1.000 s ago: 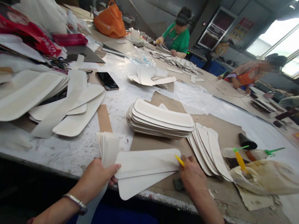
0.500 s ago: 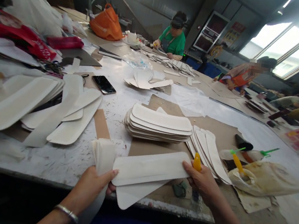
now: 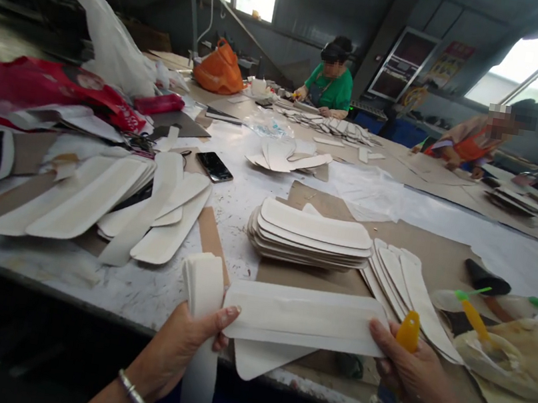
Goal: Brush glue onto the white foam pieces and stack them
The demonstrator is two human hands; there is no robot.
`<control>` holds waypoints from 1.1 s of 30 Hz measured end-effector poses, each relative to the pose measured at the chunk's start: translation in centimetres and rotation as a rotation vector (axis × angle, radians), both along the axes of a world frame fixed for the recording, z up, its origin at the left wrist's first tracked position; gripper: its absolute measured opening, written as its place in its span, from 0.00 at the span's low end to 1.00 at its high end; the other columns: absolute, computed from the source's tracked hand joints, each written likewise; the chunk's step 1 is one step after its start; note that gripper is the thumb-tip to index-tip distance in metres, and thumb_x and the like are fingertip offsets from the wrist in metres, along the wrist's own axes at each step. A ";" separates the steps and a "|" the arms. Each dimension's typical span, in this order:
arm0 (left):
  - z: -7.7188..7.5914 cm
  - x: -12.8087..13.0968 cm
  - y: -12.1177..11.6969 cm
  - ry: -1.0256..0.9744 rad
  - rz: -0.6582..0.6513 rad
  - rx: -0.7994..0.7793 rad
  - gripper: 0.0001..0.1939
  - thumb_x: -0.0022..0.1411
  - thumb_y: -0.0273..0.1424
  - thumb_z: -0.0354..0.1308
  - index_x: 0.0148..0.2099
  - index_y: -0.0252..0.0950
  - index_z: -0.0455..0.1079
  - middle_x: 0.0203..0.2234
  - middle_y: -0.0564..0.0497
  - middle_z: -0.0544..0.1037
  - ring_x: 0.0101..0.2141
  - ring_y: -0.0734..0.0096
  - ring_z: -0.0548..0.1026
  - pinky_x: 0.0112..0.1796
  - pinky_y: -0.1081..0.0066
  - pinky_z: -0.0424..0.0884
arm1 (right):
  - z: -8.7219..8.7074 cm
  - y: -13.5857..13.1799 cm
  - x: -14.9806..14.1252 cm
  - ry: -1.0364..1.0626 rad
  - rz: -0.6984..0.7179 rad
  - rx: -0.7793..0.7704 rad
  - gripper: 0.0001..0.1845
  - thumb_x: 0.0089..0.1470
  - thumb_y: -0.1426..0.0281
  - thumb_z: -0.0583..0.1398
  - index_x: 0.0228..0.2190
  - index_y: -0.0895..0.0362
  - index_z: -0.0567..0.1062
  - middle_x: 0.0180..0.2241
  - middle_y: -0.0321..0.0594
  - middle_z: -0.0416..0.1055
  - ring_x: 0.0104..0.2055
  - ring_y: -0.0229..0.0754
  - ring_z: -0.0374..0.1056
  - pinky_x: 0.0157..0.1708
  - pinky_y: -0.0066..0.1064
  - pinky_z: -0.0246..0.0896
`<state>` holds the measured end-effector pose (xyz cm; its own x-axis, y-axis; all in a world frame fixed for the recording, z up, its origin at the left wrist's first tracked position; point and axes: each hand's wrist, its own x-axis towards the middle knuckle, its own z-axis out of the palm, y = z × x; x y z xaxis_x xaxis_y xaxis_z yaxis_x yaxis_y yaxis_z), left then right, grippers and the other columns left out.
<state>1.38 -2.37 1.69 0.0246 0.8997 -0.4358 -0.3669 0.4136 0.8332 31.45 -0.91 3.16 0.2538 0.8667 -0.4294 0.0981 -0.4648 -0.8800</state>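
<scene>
A long white panel (image 3: 305, 316) with rounded corners is stretched level between my two hands above the table's front edge. My left hand (image 3: 180, 343) pinches its left end, thumb on top. The same hand also grips a sheaf of white strips (image 3: 204, 279), part of which hangs down below the table edge. My right hand (image 3: 417, 378) pinches the panel's right end and keeps a yellow-handled tool (image 3: 409, 330) in the palm; its lower end is blurred. Another white panel (image 3: 263, 359) lies under the held one, its rounded corner showing.
Behind the held panel stands a stack of white panels (image 3: 312, 235). More fanned panels (image 3: 397, 274) lie to its right, near a glue-stained bag (image 3: 528, 361). At left are wider pieces (image 3: 92, 195) and a phone (image 3: 214, 166). Two people work across the table.
The held panel has turned from tilted up at the right to nearly level. Both hands have shifted right in view, and the camera has swung left. The grips look the same.
</scene>
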 end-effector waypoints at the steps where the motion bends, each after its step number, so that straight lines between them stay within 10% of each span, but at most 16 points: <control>1: 0.3 0.1 -0.1 -0.011 -0.001 0.008 0.18 0.42 0.39 0.69 0.26 0.31 0.68 0.17 0.56 0.69 0.19 0.79 0.63 0.20 0.77 0.60 | -0.1 -0.2 -0.1 -0.002 -0.006 0.006 0.30 0.37 0.47 0.66 0.24 0.55 0.59 0.12 0.23 0.50 0.14 0.26 0.43 0.13 0.18 0.36; 12: 0.8 1.0 -1.2 -0.118 0.090 -0.102 0.27 0.52 0.30 0.65 0.53 0.29 0.65 0.35 0.43 0.80 0.36 0.59 0.77 0.40 0.65 0.73 | -0.7 -3.5 -0.6 -0.029 -0.026 0.132 0.26 0.40 0.49 0.66 0.23 0.56 0.64 0.13 0.25 0.51 0.15 0.28 0.45 0.14 0.21 0.37; 20: 0.7 1.5 -1.5 -0.212 0.025 -0.258 0.23 0.55 0.23 0.60 0.53 0.26 0.65 0.34 0.38 0.80 0.32 0.52 0.79 0.37 0.55 0.76 | -1.6 -4.7 0.0 0.344 0.033 0.039 0.28 0.40 0.49 0.66 0.26 0.57 0.62 0.11 0.22 0.49 0.13 0.24 0.42 0.13 0.17 0.35; 33: 0.3 3.0 -1.5 -0.004 -0.036 -0.277 0.32 0.47 0.26 0.68 0.56 0.34 0.64 0.34 0.43 0.81 0.34 0.49 0.79 0.37 0.54 0.76 | -2.1 -6.3 2.6 0.255 0.058 0.004 0.28 0.44 0.45 0.62 0.25 0.56 0.60 0.13 0.23 0.53 0.13 0.23 0.43 0.13 0.17 0.36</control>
<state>4.37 -3.83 1.98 0.0564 0.7448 -0.6650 -0.3514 0.6382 0.6850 34.06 -7.19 1.01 0.0873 0.8784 -0.4698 -0.1005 -0.4615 -0.8814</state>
